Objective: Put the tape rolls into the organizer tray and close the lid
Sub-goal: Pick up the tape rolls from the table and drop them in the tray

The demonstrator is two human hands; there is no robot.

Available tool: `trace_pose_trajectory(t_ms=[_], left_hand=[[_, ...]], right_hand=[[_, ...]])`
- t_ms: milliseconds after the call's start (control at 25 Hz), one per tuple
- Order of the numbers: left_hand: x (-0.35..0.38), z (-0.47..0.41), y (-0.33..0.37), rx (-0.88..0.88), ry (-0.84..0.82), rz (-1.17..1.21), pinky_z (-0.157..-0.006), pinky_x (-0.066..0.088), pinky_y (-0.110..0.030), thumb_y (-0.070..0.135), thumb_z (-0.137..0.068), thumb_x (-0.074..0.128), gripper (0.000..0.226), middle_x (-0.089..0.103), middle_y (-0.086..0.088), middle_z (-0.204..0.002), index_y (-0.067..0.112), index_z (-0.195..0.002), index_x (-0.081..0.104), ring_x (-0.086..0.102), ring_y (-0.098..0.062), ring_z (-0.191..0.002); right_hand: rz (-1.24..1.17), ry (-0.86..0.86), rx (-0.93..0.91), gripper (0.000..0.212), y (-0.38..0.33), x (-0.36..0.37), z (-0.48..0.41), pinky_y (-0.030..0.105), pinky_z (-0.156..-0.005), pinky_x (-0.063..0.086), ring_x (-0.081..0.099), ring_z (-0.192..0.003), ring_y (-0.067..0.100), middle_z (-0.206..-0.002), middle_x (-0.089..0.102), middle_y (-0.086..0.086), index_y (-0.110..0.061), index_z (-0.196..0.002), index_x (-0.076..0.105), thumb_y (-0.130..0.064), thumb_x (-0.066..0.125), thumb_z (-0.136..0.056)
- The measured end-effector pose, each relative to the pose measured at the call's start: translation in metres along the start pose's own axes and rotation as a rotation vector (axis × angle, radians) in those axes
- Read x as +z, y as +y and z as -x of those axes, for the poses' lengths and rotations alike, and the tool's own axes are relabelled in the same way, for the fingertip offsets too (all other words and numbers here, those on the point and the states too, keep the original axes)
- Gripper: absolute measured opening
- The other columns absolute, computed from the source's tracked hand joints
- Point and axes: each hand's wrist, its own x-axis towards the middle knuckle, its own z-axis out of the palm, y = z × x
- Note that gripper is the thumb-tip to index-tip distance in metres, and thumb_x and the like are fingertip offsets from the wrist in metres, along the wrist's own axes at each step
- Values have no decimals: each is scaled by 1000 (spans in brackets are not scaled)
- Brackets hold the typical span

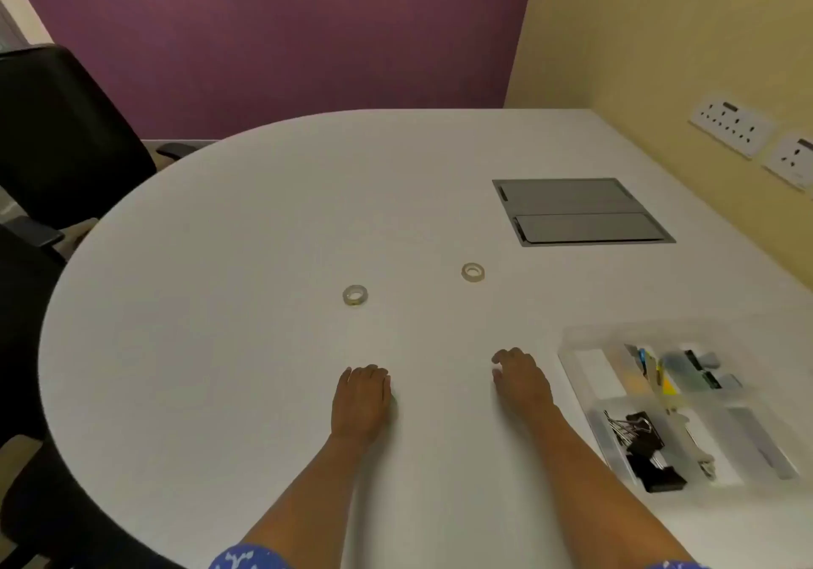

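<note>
Two small clear tape rolls lie flat on the white table: one tape roll at the middle, the other tape roll further right. A clear plastic organizer tray sits at the right, holding black binder clips and other small stationery; its lid looks open, though the blur hides details. My left hand rests palm down on the table, below the middle roll, holding nothing. My right hand lies palm down with fingers curled, just left of the tray, also holding nothing.
The rounded white table has a grey flush cable hatch at the back right. Black office chairs stand along the left edge. Wall sockets are on the yellow wall at right.
</note>
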Motion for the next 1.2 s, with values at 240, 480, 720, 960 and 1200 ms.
trace_pose_trajectory(t_ms=[240,480,720,960,1200], left_hand=[[28,2,44,64,20,120,-108,33,-28,16,-101,34,35,60,1,-130,15,-126,57,55,-19,-118],[50,2,88,69,-13,141,-106,32,-27,14,-100,37,33,51,-2,-139,13,-130,52,48,-17,-126],[70,16,115,9,-66,104,-117,20,-31,20,-100,35,44,27,-5,-157,15,-144,35,26,-17,-144],[78,26,129,-52,-111,53,-122,11,-34,28,-103,25,49,11,0,-162,20,-151,19,11,-15,-149],[79,24,134,-100,-112,65,-123,9,-36,28,-103,25,50,9,-1,-162,19,-152,16,10,-16,-149]], right_hand=[[-50,-15,-1,44,39,3,-1,33,-101,42,41,-130,23,-140,43,5,-15,-138,42,-32,48,-98],[-169,-27,-72,52,66,9,-5,35,-102,40,41,-131,25,-143,42,7,-14,-140,41,-44,46,-98],[-157,-8,-180,72,82,28,7,33,-102,40,39,-133,22,-145,42,4,-15,-145,35,-59,49,-90],[-66,-7,-290,64,81,33,7,30,-102,41,40,-131,20,-144,41,2,-15,-147,31,-41,53,-94],[-342,105,-270,57,76,7,1,29,-99,43,42,-130,22,-140,47,6,-9,-142,42,-23,63,-91]])
